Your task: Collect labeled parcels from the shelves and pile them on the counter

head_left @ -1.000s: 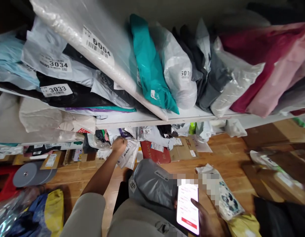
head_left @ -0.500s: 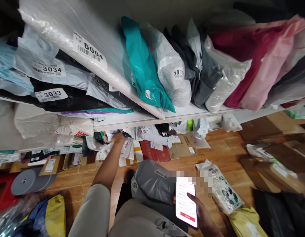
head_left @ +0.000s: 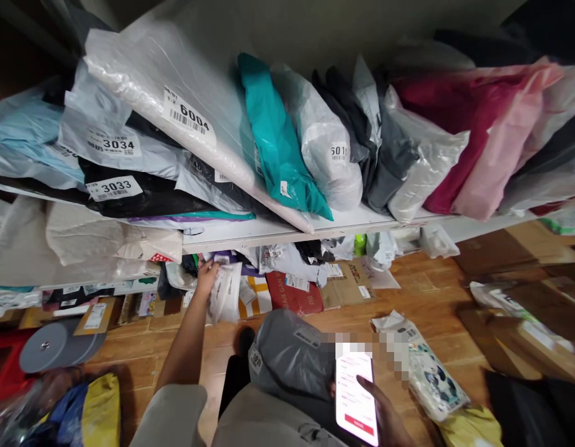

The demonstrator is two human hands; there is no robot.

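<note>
My left hand [head_left: 207,274] reaches down to the packages under the shelf, its fingers closed on the upper edge of a whitish plastic parcel bag [head_left: 226,292]. That bag hangs below the fingers, with blurred print on its side. A purple package [head_left: 251,267] lies just behind it. My right hand [head_left: 383,403] is wrapped round a smartphone [head_left: 355,397] with a lit screen, thumb over the glass. Close to the phone, a large grey parcel bag [head_left: 290,354] rests against my body.
Labelled parcels crowd the white shelf [head_left: 269,238], including a teal bag [head_left: 285,149] and a long white one marked 6004 [head_left: 203,143]. Cartons [head_left: 348,288] stand below on the wooden floor. A panda-print package [head_left: 436,372] lies at right, a grey disc [head_left: 54,344] at left.
My left hand has drawn back and left from among the lower packages, and the whitish parcel bag now hangs from it. My right hand still holds the phone. The view has tilted slightly.
</note>
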